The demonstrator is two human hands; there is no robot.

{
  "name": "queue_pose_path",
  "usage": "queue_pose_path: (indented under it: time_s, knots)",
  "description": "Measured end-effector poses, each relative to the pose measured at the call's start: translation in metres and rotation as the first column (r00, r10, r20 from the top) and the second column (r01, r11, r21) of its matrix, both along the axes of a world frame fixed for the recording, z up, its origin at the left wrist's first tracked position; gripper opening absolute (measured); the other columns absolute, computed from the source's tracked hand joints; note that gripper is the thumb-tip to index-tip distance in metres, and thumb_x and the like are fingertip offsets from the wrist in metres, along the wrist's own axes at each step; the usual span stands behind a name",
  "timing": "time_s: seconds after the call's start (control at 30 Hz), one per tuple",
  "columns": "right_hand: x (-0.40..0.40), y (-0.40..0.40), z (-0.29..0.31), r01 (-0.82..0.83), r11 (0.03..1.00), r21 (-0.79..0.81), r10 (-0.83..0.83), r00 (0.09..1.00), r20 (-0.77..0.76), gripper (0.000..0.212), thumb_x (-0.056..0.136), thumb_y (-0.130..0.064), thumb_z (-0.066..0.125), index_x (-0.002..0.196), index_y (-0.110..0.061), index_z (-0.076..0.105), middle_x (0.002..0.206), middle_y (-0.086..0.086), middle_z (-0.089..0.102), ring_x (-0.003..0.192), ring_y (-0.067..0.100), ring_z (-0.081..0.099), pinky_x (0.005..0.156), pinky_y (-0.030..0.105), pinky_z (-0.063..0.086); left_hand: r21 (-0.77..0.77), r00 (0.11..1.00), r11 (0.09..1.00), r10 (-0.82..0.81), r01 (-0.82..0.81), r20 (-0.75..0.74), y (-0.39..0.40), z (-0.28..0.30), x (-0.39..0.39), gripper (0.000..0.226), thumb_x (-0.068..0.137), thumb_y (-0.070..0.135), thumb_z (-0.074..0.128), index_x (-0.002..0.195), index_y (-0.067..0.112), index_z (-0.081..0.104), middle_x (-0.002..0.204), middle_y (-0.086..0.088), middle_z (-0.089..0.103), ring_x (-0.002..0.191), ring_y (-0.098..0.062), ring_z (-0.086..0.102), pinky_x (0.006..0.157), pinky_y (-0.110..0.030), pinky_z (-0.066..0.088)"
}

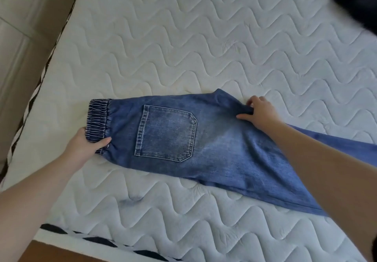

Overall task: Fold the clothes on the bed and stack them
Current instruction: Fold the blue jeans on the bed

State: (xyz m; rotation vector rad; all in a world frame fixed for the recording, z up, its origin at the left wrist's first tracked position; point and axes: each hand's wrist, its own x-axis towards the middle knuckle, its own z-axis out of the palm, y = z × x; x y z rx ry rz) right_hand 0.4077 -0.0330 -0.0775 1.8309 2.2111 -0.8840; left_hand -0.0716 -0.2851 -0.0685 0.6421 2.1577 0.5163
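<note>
Blue jeans lie folded lengthwise on the quilted mattress between both hands: the left hand grips the elastic waistband, the right hand pinches the crotch seam.

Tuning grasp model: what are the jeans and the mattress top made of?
Jeans: looks like faded blue denim, matte, with contrast stitching round the pocket and a gathered elastic waistband. Mattress: white quilted fabric, soft-looking, wavy stitched channels; fibre cannot be told.
</note>
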Motion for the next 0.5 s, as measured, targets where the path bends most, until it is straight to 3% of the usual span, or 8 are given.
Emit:
queue_pose_path:
  time_s: [0.1, 0.2, 0.3, 0.37, 0.43, 0.5]
  knots:
    - [-0.018, 0.003, 0.006, 0.013, 0.999, -0.045, -0.021, 0.981, -0.193, 0.061, 0.080, -0.054, 0.071, 0.128, -0.022, 0.053, 0.114, 0.000, 0.056, 0.097, 0.014, 0.052, 0.085, 0.029, 0.040, 0.056, 0.935, 0.993, -0.081, 0.107, -0.346, 0.004, 0.005, 0.010, 0.095, 0.063, 0.025, 0.091, 0.140, 0.010, 0.038, 0.130, -0.018, 0.055, 0.119, -0.035, 0.052, 0.100, -0.053, 0.044]
    - [-0.050, 0.009, 0.012, 0.054, 0.990, -0.130, -0.092, 0.947, -0.308, 0.059, 0.090, -0.046, 0.064, 0.139, -0.017, 0.046, 0.126, 0.003, 0.060, 0.106, 0.014, 0.056, 0.090, 0.026, 0.040, 0.046, 0.670, 0.901, -0.286, 0.432, -0.685, 0.017, 0.015, 0.029, 0.104, 0.060, 0.022, 0.090, 0.146, 0.011, 0.031, 0.136, -0.022, 0.044, 0.125, -0.040, 0.041, 0.097, -0.053, 0.040]
    - [-0.077, 0.016, 0.017, 0.044, 0.984, -0.175, -0.089, 0.961, -0.262, 0.061, 0.088, -0.035, 0.070, 0.141, -0.014, 0.046, 0.131, 0.007, 0.058, 0.117, 0.025, 0.056, 0.093, 0.030, 0.041, 0.033, 0.524, 0.748, -0.433, 0.663, -0.733, 0.039, 0.022, 0.066, 0.091, 0.068, 0.023, 0.084, 0.145, 0.011, 0.038, 0.142, -0.018, 0.041, 0.130, -0.037, 0.041, 0.100, -0.053, 0.040]
    - [-0.087, 0.018, 0.019, 0.032, 0.974, -0.225, -0.081, 0.974, -0.214, 0.049, 0.084, -0.024, 0.074, 0.129, -0.015, 0.057, 0.122, 0.007, 0.062, 0.112, 0.026, 0.058, 0.089, 0.030, 0.044, 0.020, 0.460, 0.648, -0.518, 0.762, -0.721, 0.054, 0.024, 0.095, 0.081, 0.075, 0.024, 0.077, 0.145, 0.011, 0.038, 0.144, -0.015, 0.040, 0.133, -0.034, 0.040, 0.101, -0.052, 0.041]
    - [-0.092, 0.015, 0.023, 0.043, 0.967, -0.252, -0.104, 0.967, -0.234, 0.026, 0.081, -0.012, 0.070, 0.107, -0.016, 0.066, 0.107, 0.006, 0.067, 0.101, 0.025, 0.062, 0.082, 0.031, 0.048, 0.035, 0.448, 0.598, -0.558, 0.801, -0.698, 0.066, 0.026, 0.122, 0.076, 0.080, 0.024, 0.072, 0.146, 0.011, 0.038, 0.146, -0.014, 0.040, 0.136, -0.031, 0.038, 0.101, -0.051, 0.042]
    - [-0.095, 0.006, 0.030, 0.056, 0.986, -0.157, -0.096, 0.960, -0.262, 0.021, 0.078, -0.005, 0.062, 0.092, -0.020, 0.066, 0.094, 0.002, 0.065, 0.089, 0.021, 0.060, 0.074, 0.028, 0.046, 0.061, 0.462, 0.582, -0.574, 0.811, -0.676, 0.078, 0.028, 0.146, 0.074, 0.081, 0.023, 0.070, 0.146, 0.011, 0.037, 0.147, -0.013, 0.040, 0.138, -0.030, 0.036, 0.103, -0.049, 0.041]
